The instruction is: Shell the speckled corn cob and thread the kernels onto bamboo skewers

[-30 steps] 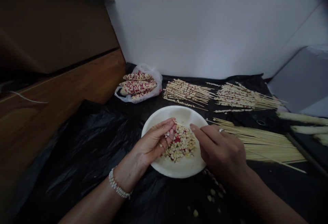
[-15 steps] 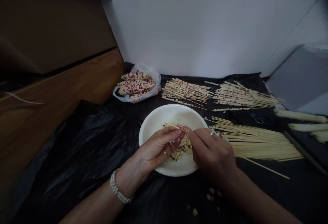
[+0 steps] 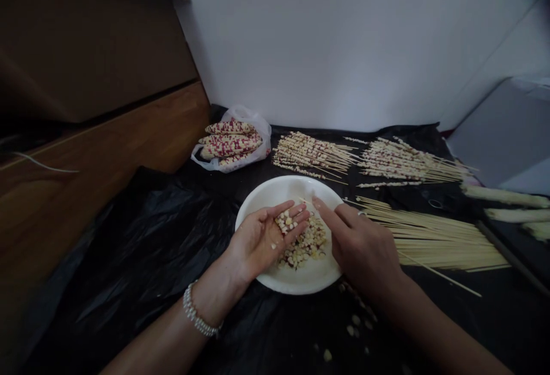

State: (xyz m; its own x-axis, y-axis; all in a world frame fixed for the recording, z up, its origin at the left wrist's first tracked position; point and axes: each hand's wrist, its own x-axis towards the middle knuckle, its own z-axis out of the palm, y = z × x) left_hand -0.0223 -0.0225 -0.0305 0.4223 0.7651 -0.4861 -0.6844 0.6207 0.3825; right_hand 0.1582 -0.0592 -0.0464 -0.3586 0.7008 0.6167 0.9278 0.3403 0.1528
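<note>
My left hand (image 3: 256,243) is palm up over the white bowl (image 3: 253,200), its fingers loosely cupped under a small heap of corn kernels (image 3: 287,221). Close to its fingertips, my right hand (image 3: 365,243) is closed around a thin skewer (image 3: 303,200). The skewer's pale tip pokes out past the index finger, and a blurred row of threaded kernels (image 3: 358,300) shows below the palm. More loose yellow, white and dark red kernels (image 3: 303,249) lie in the bowl beneath both hands.
Behind the bowl are a plastic bag of red-speckled corn cobs (image 3: 232,145) and two piles of kernel-threaded skewers (image 3: 315,152). Bare skewers (image 3: 447,237) lie to the right, near stripped cobs (image 3: 507,196). Black plastic sheeting (image 3: 163,237) covers the surface; a few kernels (image 3: 353,326) are scattered in front.
My left hand has let go of the skewer and opened out, showing the kernels in its palm. My right hand has kept the skewer and turned slightly, drawing it away.
</note>
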